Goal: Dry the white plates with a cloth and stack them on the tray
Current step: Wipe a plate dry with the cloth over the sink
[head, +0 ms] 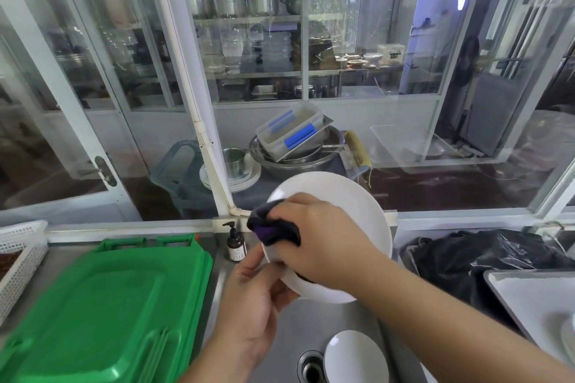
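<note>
Plate [339,196] up over the sink [336,320], tilted toward the person, and that tilt makes sense: it turns the face up to the wiping hand and lets any drips fall into the basin rather than onto the table. Left hand [252,298] has its grip pinched on the near-left rim, fingers curled under, thumb on top, a hold at the very edge that keeps the whole face free. Right hand [320,239] is bunched tight around the dark cloth [273,227] and pressing it onto the plate's left side, so this looks like mid-dry, not finished. A second plate [354,357] lies down in the sink by the drain [311,367], directly under the work, waiting its turn by the look of it. The tray [529,295] sits at far right, with what seems a white rim already on it at the frame's edge, though too little shows to be sure. Room to move: the path rightward to the tray runs past a black bag [485,255] behind it, so the plate should travel low and forward of that. To the left, a small pump bottle [235,242] stands just beside the plate's rim, close enough that a wide swing could tip it, and green boards [102,305] fill that side.
</note>
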`<action>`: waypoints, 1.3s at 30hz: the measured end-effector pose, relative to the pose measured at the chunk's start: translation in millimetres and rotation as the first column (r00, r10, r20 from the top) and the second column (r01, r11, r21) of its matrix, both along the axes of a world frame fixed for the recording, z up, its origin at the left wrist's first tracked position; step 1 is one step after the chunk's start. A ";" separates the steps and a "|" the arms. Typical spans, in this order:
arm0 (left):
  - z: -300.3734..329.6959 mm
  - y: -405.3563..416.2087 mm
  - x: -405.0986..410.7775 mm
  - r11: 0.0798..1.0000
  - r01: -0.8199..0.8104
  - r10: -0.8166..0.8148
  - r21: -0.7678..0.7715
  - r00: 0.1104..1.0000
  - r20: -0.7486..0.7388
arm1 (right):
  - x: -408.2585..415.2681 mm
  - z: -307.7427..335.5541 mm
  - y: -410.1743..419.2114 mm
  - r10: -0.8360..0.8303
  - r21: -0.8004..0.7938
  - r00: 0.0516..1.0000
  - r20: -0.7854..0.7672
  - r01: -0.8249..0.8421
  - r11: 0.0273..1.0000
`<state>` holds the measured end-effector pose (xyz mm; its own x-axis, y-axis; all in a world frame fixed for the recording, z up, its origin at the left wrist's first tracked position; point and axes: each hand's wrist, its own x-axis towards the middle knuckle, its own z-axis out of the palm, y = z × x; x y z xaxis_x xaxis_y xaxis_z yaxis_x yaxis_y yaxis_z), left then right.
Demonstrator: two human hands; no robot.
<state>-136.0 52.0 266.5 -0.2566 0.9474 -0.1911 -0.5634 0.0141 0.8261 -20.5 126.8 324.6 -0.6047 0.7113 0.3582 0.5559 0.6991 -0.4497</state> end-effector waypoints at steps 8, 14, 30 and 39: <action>8.0 -6.5 -2.4 1.000 -0.024 0.024 0.014 1.000 -0.009 | 13.9 11.0 52.8 -0.193 0.229 0.981 0.030 0.181 0.956; 13.0 -5.6 -1.4 0.997 -0.065 0.066 0.049 0.997 -0.032 | 42.3 5.0 64.7 -0.429 0.097 0.902 -0.045 0.431 0.897; 2.4 -1.7 -2.5 0.994 -0.101 0.102 0.046 0.994 -0.033 | 81.5 -37.6 48.1 -0.666 -0.854 0.576 -0.474 -0.118 0.506; -8.1 7.0 -5.7 0.993 0.018 -0.042 -0.118 0.978 -0.206 | 88.7 -50.0 47.2 -0.701 -0.843 0.533 -0.474 -0.043 0.537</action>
